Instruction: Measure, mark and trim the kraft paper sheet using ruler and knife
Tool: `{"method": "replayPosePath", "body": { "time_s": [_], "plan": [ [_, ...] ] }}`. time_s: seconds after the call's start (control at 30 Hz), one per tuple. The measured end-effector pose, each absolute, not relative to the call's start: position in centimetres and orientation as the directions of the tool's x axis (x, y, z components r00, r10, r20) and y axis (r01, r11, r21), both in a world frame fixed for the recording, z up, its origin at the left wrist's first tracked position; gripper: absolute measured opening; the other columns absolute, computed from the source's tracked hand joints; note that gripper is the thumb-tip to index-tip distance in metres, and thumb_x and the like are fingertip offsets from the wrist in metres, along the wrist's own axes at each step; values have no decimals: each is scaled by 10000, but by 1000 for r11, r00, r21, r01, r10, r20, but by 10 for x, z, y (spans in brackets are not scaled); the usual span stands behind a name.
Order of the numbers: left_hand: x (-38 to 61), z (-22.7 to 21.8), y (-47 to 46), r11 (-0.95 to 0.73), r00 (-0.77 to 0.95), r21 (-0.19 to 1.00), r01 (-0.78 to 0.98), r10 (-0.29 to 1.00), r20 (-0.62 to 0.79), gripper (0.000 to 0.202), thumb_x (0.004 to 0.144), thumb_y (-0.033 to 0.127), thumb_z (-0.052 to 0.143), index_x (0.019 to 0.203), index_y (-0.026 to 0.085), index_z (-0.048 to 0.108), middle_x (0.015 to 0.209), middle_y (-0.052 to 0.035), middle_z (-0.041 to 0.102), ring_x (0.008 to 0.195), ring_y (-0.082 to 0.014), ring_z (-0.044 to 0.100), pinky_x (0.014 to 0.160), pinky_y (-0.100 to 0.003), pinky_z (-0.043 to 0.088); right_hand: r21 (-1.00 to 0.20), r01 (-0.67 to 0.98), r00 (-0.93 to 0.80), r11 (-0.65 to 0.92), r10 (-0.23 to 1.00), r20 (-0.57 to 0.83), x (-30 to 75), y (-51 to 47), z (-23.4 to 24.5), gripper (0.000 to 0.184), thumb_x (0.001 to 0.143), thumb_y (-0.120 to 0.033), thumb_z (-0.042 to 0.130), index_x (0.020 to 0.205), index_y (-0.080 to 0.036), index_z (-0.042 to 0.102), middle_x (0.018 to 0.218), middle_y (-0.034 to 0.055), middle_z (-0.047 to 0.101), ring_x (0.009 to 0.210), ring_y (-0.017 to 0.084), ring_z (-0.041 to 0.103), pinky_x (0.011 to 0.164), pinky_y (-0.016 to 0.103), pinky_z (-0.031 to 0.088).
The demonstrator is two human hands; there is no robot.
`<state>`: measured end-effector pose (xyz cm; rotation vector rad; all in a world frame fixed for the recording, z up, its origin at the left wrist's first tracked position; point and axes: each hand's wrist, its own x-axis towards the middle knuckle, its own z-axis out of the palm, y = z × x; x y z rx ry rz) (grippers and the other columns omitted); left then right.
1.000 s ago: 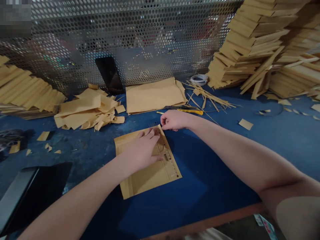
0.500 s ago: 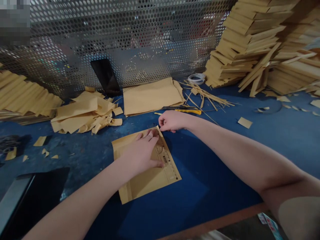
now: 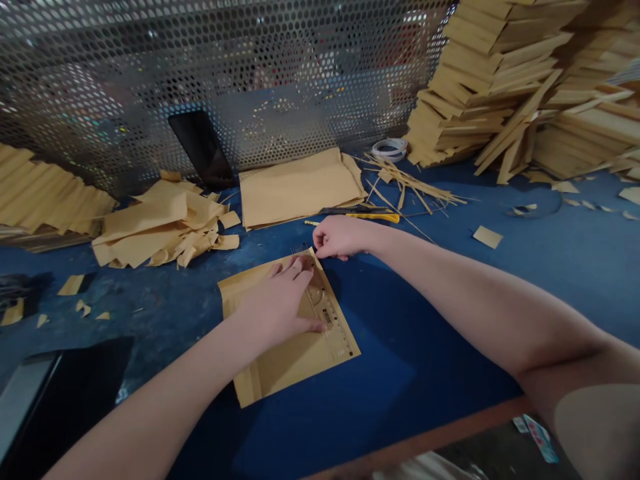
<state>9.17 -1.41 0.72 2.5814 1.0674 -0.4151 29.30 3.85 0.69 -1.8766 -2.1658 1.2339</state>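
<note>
A tan paper piece, perhaps an envelope (image 3: pixel 285 369), lies at a slant on the blue table. Along its right edge rests a clear plastic ruler (image 3: pixel 327 317) with dark markings and cut-out shapes. My left hand (image 3: pixel 275 300) lies over the ruler and paper, fingers spread and thumb out, pressing on them. At the paper's top right corner, my right hand (image 3: pixel 343 237) is closed in a pinch; what it grips is hidden. A thin yellow stick (image 3: pixel 311 223) shows just left of its knuckles. Beyond the hand is a yellow-and-black utility knife (image 3: pixel 373 215).
Behind stand a flat paper stack (image 3: pixel 300 190), a dark phone (image 3: pixel 203 150) leaning on perforated metal, and a white coil (image 3: pixel 390 149). Paper scraps (image 3: pixel 165 223) and thin strips (image 3: pixel 415 183) lie about. Tall stacks (image 3: pixel 480 87) rise at right. A black object (image 3: pixel 75 393) sits front left.
The view has shifted slightly, so the background sits a little further left and higher. Both hands, the paper and the ruler keep nearly the same places relative to each other.
</note>
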Motion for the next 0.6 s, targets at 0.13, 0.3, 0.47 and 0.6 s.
{"method": "replayPosePath", "body": {
  "time_s": [0.13, 0.3, 0.47, 0.6],
  "plan": [
    [92, 9, -14, -666, 674, 183, 723, 624, -396, 1026, 785, 675, 752, 1554, 87, 412, 1671, -212, 327, 1556, -389, 294, 1257, -513, 307, -559, 829, -283, -26, 843, -458, 293, 37, 10, 30, 783, -156, 630, 783, -172, 655, 433, -45, 549, 366, 94, 464, 414, 206, 346],
    [91, 7, -13, -685, 696, 187, 704, 611, -378, 1043, 795, 686, 735, 1557, 57, 404, 1675, -231, 300, 1572, -397, 241, 1277, -512, 270, -552, 833, -280, -25, 842, -461, 292, 38, 12, 38, 791, -151, 626, 766, -171, 648, 430, -43, 546, 374, 100, 474, 418, 213, 371],
    [91, 5, -12, -686, 690, 178, 705, 607, -395, 1061, 794, 701, 723, 1567, 57, 387, 1679, -234, 277, 1575, -398, 231, 1276, -532, 266, -562, 827, -299, -7, 841, -450, 293, 39, 9, 48, 793, -132, 637, 761, -167, 644, 443, -46, 545, 419, 108, 531, 458, 216, 400],
    [90, 3, -11, -667, 681, 197, 718, 614, -400, 1061, 784, 720, 713, 1572, 87, 389, 1687, -220, 270, 1575, -405, 224, 1276, -548, 260, -582, 813, -303, -11, 846, -439, 294, 39, 8, 57, 792, -128, 647, 754, -169, 637, 460, -57, 542, 423, 103, 539, 470, 220, 400]
  ]
}}
